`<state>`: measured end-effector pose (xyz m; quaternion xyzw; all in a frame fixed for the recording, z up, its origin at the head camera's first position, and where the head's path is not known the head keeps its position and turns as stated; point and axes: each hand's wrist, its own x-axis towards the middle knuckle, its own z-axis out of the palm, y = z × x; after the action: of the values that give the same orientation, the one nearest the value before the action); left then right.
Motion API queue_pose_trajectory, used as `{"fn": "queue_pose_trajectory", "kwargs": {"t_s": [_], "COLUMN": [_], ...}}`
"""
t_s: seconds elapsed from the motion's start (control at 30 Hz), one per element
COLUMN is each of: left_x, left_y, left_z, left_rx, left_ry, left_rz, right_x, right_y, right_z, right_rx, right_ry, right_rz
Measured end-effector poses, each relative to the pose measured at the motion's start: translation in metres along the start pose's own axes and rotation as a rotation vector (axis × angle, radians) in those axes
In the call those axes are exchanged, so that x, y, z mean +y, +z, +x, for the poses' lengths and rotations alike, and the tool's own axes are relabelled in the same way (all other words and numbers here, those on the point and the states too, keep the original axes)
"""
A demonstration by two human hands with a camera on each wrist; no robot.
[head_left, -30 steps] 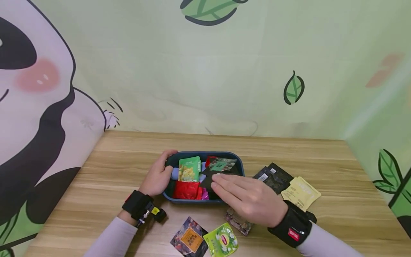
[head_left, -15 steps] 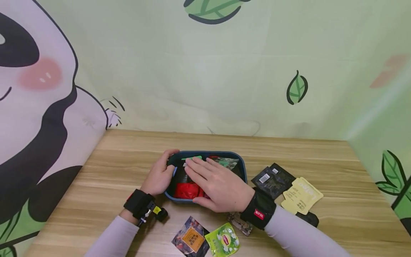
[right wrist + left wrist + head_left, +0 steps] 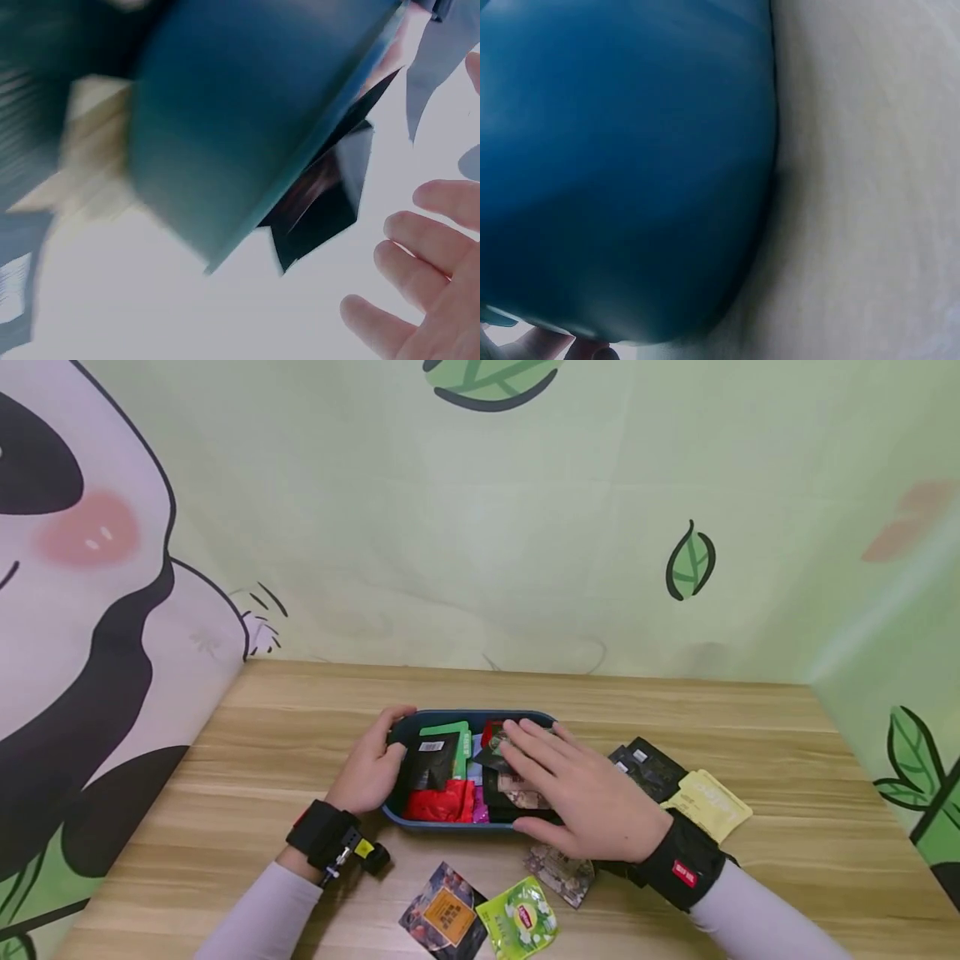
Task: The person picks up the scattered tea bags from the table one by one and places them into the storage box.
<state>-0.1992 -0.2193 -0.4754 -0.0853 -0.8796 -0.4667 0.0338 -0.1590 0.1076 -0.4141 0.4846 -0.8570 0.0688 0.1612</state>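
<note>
A dark blue plastic bin (image 3: 450,828) stands on the table, holding several small packets. My left hand (image 3: 367,768) grips its left end, thumb at the rim and fingers round the outer wall. Inside on the left, a black packet with a white label (image 3: 433,764) lies over a green packet (image 3: 462,750), behind a red packet (image 3: 440,802). My right hand (image 3: 592,793) is over the bin's right end, fingers straight and spread, hiding part of the dark packets there. In the right wrist view the fingers hold nothing, and black packets (image 3: 330,210) stick up above the rim.
Right of the bin lie black packets (image 3: 651,768) and a pale yellow packet (image 3: 708,806). In front are a dark packet with an orange label (image 3: 447,917), a light green packet (image 3: 519,918) and a brownish patterned packet (image 3: 562,872). A printed backdrop closes off the table's back.
My right hand moved left over the bin, then back to the right. The black packet with the white label now lies on the green packet. My left hand stays at the bin's end.
</note>
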Motion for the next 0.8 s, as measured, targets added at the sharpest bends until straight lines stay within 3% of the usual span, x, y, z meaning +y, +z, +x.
{"fn": "queue_pose_trajectory", "kwargs": {"t_s": [0.2,0.4,0.57,0.8], "left_x": [0.0,-0.003,-0.001,-0.001], "left_y": [-0.001,-0.002,-0.002,0.001], "left_z": [0.0,0.0,-0.001,0.0], "left_rx": [-0.003,0.004,0.012,0.008], "left_ry": [-0.011,-0.001,-0.002,0.0], "left_rz": [0.006,0.013,0.026,0.025], "right_x": [0.025,0.054,0.069,0.076], "right_y": [0.001,0.014,0.021,0.027], "right_z": [-0.048,-0.082,-0.094,-0.096], "right_rx": [0.01,-0.062,-0.136,-0.18], "right_ry": [0.135,0.239,0.312,0.363], "right_rz": [-0.04,-0.06,-0.035,-0.029]}}
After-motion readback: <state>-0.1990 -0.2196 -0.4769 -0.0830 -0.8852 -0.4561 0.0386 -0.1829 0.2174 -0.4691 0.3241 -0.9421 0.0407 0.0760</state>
